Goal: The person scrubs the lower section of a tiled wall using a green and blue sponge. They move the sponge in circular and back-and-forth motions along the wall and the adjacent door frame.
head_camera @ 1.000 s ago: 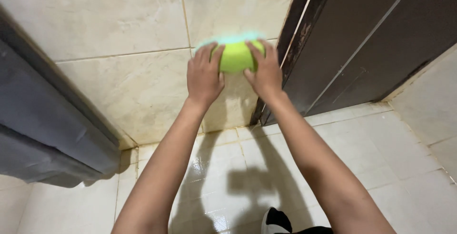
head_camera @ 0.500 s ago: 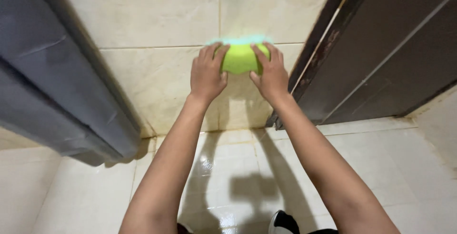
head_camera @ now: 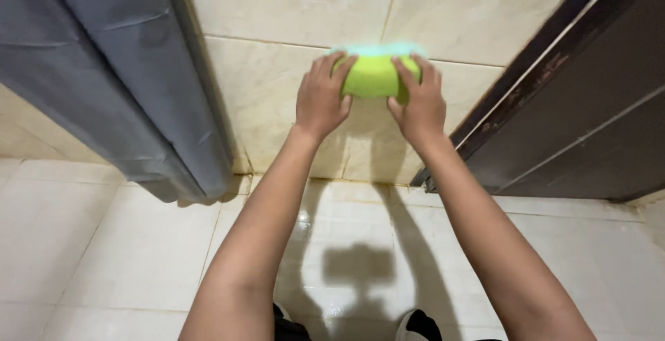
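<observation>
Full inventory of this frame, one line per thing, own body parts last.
sponge: 1, lime green with a teal back layer, pressed against the wall between both hands
wall tiles: several, cream marbled, straight ahead
floor tiles: several, white glossy, wet-looking near the wall base
grey panel: 1, dark grey, on the left, slanting down to the floor
door: 1, dark brown wood with frame, on the right
shadow: 1, dark, on the floor between the arms
footwear: black and white, bottom edge, mostly cut off
left hand: 1, fingers on the sponge's left side
right hand: 1, fingers on the sponge's right side
</observation>
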